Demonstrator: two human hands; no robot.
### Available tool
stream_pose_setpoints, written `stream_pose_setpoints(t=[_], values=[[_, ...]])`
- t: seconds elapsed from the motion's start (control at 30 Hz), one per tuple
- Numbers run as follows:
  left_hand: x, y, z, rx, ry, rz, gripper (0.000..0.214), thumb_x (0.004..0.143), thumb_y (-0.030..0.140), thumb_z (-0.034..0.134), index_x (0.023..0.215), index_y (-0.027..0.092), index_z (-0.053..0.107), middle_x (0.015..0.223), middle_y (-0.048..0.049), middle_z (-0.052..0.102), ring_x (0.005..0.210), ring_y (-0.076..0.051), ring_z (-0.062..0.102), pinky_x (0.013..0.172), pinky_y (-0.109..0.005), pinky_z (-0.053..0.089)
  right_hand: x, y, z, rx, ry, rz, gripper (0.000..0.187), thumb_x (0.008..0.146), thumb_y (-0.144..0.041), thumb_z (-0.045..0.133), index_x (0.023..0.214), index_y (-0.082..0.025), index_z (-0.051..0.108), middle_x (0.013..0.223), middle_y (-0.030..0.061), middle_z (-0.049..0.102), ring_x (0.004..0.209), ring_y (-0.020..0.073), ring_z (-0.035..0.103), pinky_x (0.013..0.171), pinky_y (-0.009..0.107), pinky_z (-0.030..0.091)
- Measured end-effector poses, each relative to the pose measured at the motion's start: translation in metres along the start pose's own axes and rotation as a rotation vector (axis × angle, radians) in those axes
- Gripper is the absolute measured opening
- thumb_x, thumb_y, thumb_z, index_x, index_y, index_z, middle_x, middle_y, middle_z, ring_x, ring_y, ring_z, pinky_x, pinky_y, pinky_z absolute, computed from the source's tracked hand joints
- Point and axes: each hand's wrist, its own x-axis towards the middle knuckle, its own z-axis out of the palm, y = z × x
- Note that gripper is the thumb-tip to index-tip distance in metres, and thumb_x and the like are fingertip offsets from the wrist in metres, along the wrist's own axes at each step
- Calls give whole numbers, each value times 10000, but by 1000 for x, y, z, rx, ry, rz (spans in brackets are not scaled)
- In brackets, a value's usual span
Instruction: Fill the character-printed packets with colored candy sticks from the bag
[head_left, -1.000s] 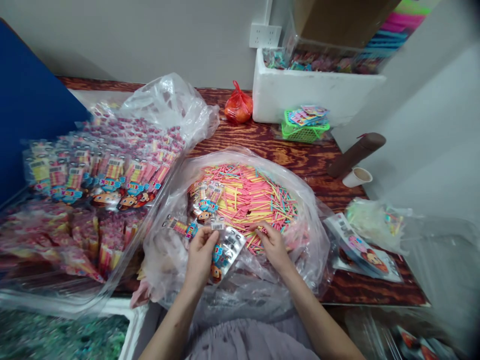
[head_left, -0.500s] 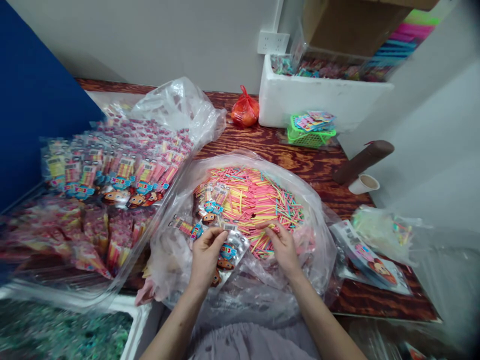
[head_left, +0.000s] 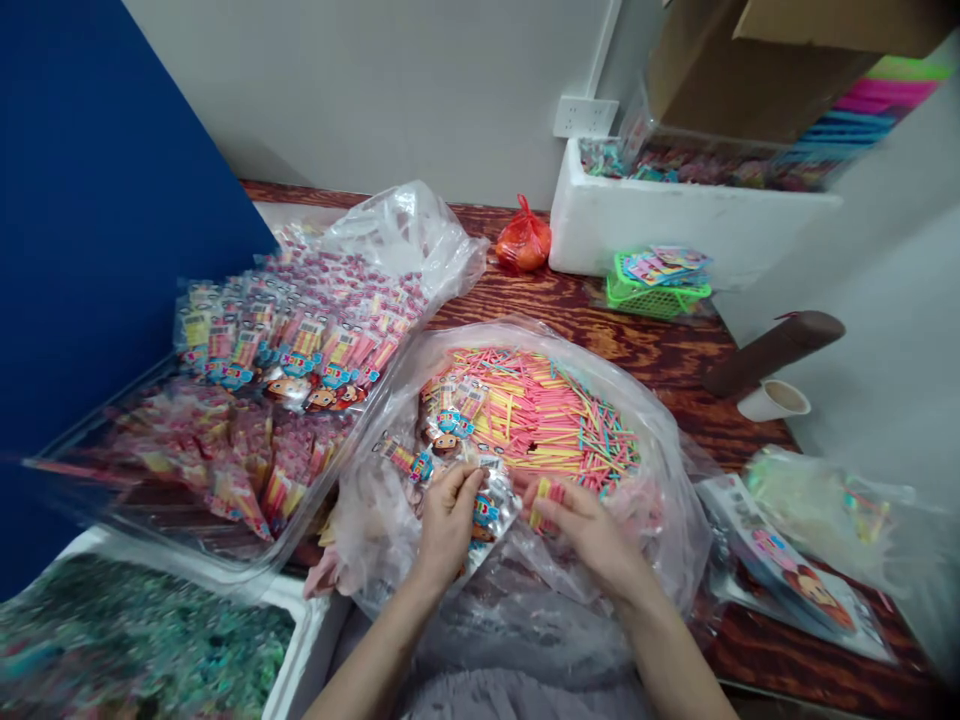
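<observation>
Sticks (head_left: 547, 493), a short bunch pinched in the right hand (head_left: 596, 535), run 12 to 6, just at 3 o'clock of the pouch (head_left: 487, 508). The left hand (head_left: 448, 520) grips that pouch, both at the 6 o'clock edge of the heap (head_left: 540, 420).

Left hand (head_left: 448, 520): bare, nothing worn on it.
Right hand (head_left: 592, 530): bare as well.
Forearms: uncovered down to the lower edge of the view.
Garment (head_left: 517, 697): greyish-lilac cloth with soft gathers, perhaps a skirt; only a strip shows.
</observation>
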Motion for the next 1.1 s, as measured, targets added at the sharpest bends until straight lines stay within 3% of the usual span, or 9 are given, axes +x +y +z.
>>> stream_pose_setpoints(t=[0.1, 0.23, 0.33, 0.43, 0.63, 0.73, 0.9, 1.0, 1.1], values=[[1, 0, 3, -63, 24, -33, 186, 842, 320, 575, 884, 188, 698, 853, -19, 669, 823, -167, 573, 765, -249, 411, -7, 8, 15, -235, -111, 52, 87, 802, -240, 554, 750, -185, 598, 702, -9, 577, 690, 159, 510, 658, 263, 366], [5, 2, 4, -217, -12, -109, 169, 774, 323, 648, 838, 170, 678, 785, -6, 652, 733, -150, 563, 703, -244, 424, -7, 20, 37, -439, -43, -28, 130, 819, -215, 481, 689, -200, 477, 673, -20, 498, 678, 156, 455, 628, 259, 313], [4, 7, 2, -190, 14, -81, 163, 800, 322, 625, 746, 169, 632, 680, 25, 566, 659, -127, 504, 641, -228, 388, -8, 20, 47, -487, -25, -57, 157, 825, -211, 462, 673, -209, 424, 662, -23, 474, 660, 154, 431, 616, 261, 296], [1, 12, 0, -31, 15, 27, 250, 864, 297, 544, 647, 174, 568, 632, 30, 479, 650, -127, 458, 625, -231, 348, -9, 16, 45, -437, -46, -97, 137, 824, -204, 468, 687, -205, 456, 701, -14, 491, 694, 158, 452, 641, 261, 324], [-2, 15, -2, 91, -156, 186, 290, 913, 270, 487, 643, 180, 545, 742, 1, 536, 744, -144, 494, 706, -242, 370, -5, 19, 29, -284, -19, -76, 116, 859, -250, 485, 834, -191, 582, 720, -18, 523, 686, 155, 488, 648, 254, 384], [-3, 9, 0, 51, -96, 101, 226, 880, 285, 534, 688, 178, 589, 740, 4, 544, 746, -146, 506, 705, -237, 388, -7, 23, 35, -257, 57, -102, 127, 878, -271, 491, 846, -199, 590, 753, -8, 562, 711, 166, 512, 666, 259, 406], [-13, 1, 3, -55, 124, -122, 170, 804, 325, 628, 754, 162, 620, 647, 32, 531, 628, -123, 487, 601, -219, 393, -15, 22, 51, -295, 128, -179, 140, 896, -261, 493, 822, -210, 600, 809, 11, 611, 791, 187, 555, 737, 271, 413], [-17, 2, -1, -31, 119, -64, 219, 842, 333, 593, 714, 161, 636, 654, 21, 553, 649, -128, 504, 623, -220, 402, -13, 22, 44, -281, 71, -169, 142, 890, -282, 525, 833, -212, 634, 801, 8, 630, 780, 186, 566, 732, 275, 421], [-17, 7, -4, 11, 69, 57, 243, 878, 312, 556, 705, 169, 650, 691, 3, 582, 698, -144, 526, 659, -232, 403, -6, 16, 22, -95, 69, -138, 165, 865, -358, 590, 839, -208, 654, 883, 30, 683, 853, 204, 612, 796, 312, 454]])
